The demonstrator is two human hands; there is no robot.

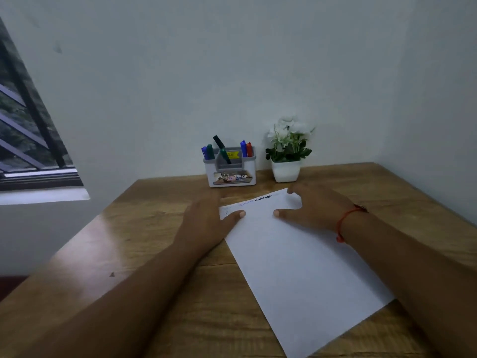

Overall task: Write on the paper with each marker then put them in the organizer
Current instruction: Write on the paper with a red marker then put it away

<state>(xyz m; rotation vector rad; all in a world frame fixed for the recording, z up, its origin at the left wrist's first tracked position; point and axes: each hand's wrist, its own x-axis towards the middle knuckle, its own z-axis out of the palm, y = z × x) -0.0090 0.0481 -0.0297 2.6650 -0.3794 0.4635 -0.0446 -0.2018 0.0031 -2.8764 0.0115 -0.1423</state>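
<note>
Markers (243,149), head view: all that show stand in the organizer (232,177). Blue and green sit in its left pocket, a tilted black one with a green in its middle, blue and red at its right.

Paper (296,259) lies skewed on the table (154,228) just in front of the organizer, with scribbles along the edge nearest it.

Left hand (206,220) lies flat and holds nothing, thumb on the paper's corner in front of the organizer. Right hand (313,206) is spread over the sheet's other far corner, also holding nothing; red cord (346,223) at the wrist.

Potted plant (286,153) stands just right of the organizer.

Task looks about finished.

Risks:
- The sheet could slide under the palms and nudge the organizer.
- A knock could tip out the leaning black marker.
- Damp ink could smear under a thumb.
</note>
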